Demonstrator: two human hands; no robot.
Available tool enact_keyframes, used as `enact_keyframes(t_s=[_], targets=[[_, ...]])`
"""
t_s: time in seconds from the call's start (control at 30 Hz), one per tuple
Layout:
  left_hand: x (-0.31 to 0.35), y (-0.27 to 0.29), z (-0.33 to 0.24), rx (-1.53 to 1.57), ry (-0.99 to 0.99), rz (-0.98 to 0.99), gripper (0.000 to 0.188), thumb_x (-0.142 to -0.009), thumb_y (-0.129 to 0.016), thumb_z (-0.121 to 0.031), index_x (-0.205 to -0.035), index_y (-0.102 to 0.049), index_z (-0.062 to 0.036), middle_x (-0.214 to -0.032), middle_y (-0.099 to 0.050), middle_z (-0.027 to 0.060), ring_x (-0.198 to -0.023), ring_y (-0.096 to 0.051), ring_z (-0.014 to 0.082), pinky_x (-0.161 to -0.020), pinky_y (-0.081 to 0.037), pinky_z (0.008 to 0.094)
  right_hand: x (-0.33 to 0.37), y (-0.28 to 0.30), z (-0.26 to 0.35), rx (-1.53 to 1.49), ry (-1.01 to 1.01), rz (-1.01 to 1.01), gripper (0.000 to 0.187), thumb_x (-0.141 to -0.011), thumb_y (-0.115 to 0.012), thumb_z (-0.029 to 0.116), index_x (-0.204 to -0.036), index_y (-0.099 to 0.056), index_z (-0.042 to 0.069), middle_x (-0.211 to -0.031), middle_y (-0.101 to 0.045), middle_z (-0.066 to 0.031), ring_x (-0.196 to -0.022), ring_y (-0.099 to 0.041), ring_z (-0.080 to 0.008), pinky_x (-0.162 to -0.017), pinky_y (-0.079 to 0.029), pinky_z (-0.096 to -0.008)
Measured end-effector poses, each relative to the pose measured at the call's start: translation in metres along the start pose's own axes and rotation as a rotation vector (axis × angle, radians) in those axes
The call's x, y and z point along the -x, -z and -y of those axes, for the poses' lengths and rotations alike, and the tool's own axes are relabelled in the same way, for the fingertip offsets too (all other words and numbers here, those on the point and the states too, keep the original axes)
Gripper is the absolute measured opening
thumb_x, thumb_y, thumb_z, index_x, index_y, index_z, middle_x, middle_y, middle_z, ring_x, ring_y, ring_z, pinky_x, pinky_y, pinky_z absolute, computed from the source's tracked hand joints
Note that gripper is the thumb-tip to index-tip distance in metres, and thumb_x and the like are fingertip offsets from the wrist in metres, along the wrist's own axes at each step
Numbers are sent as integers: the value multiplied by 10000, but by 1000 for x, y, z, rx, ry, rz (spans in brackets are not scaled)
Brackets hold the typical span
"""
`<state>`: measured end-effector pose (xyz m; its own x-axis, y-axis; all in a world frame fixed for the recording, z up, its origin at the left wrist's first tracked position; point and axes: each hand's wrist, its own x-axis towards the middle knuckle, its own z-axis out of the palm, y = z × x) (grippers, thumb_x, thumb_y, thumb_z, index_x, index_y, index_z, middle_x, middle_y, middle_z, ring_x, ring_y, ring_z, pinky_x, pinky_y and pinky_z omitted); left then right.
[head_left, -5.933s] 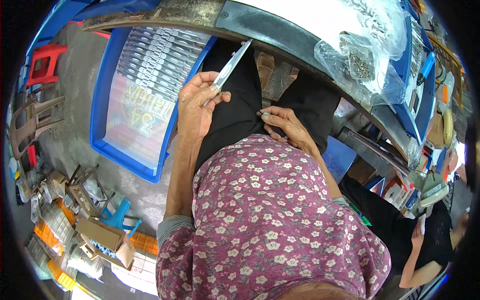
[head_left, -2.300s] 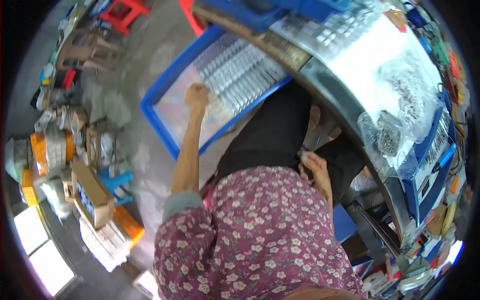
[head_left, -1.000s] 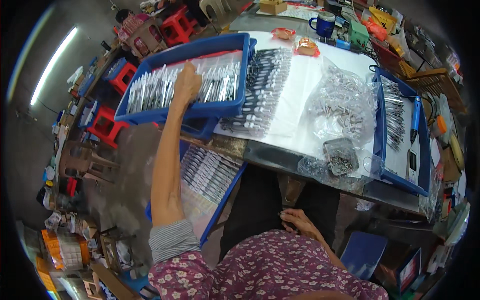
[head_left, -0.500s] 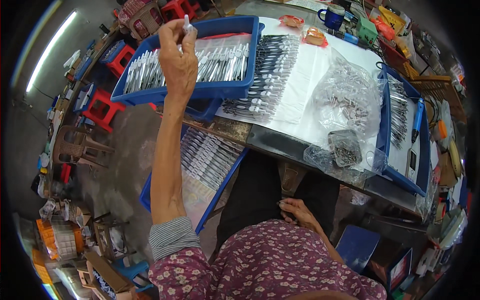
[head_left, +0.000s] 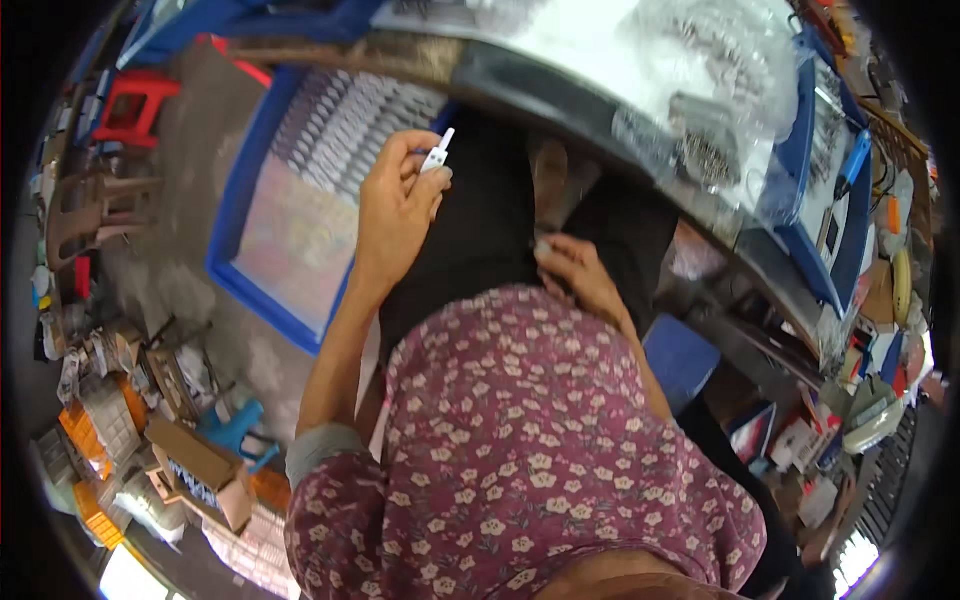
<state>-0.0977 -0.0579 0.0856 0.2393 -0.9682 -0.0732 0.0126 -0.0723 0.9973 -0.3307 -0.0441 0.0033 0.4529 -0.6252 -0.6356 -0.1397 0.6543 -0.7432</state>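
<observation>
Between the thumb and fingers of my left hand (head_left: 393,215), a small white plastic piece with a narrow tip (head_left: 437,158) points upward. That hand is over my left thigh, beside a low blue tray (head_left: 228,222) below the bench. Rows of slim tools with pale handles (head_left: 350,125) lie at the tray's far end; bare sheeting covers its near part. My right hand (head_left: 590,280) rests at my lap, thumb and fingers pinched together. Whatever may be at those fingertips is too small to make out.
The dark bench edge (head_left: 590,110) runs across in front of me. On it are a clear bag of small parts (head_left: 735,65), a clear box of tiny metal pieces (head_left: 703,150) and a blue tray (head_left: 812,262). A red stool (head_left: 137,105) stands far left.
My left hand has come back from above the blue tray on the bench to over my lap, still holding the white piece. The view has tilted downward. My right hand stays at my lap.
</observation>
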Motion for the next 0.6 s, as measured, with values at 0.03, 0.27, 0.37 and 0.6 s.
enact_keyframes(t_s=[0.03,0.27,0.37,0.6], targets=[[5,1,22,-28,137,50,203,-834,-515,-4,-1035,-493,-2,-720,-524,14,-560,-441,49,-488,-343,183,0,3,-4,68,66,-7,160,-860,-532,202,-819,-549,48,-584,-483,15,-482,-425,-56,-433,-305,-221],[20,3,102,-78,292,110,220,-788,-532,-62,-992,-529,20,-635,-543,39,-510,-463,71,-454,-342,215,14,-7,2,208,148,-87,374,-837,-547,209,-1152,-565,9,-667,-553,-21,-561,-470,-73,-523,-379,-238],[27,2,106,-120,294,152,232,-790,-533,-67,-1001,-525,28,-642,-553,44,-511,-469,75,-459,-354,222,17,-15,0,226,233,-58,379,-835,-544,109,-1208,-544,40,-661,-478,28,-574,-389,-42,-523,-299,-205],[30,-2,108,-151,299,141,201,-792,-531,-79,-960,-521,31,-650,-578,56,-528,-490,86,-476,-375,222,17,-23,3,375,308,-51,361,-824,-543,94,-1181,-561,46,-693,-488,21,-606,-408,-56,-560,-336,-214]])
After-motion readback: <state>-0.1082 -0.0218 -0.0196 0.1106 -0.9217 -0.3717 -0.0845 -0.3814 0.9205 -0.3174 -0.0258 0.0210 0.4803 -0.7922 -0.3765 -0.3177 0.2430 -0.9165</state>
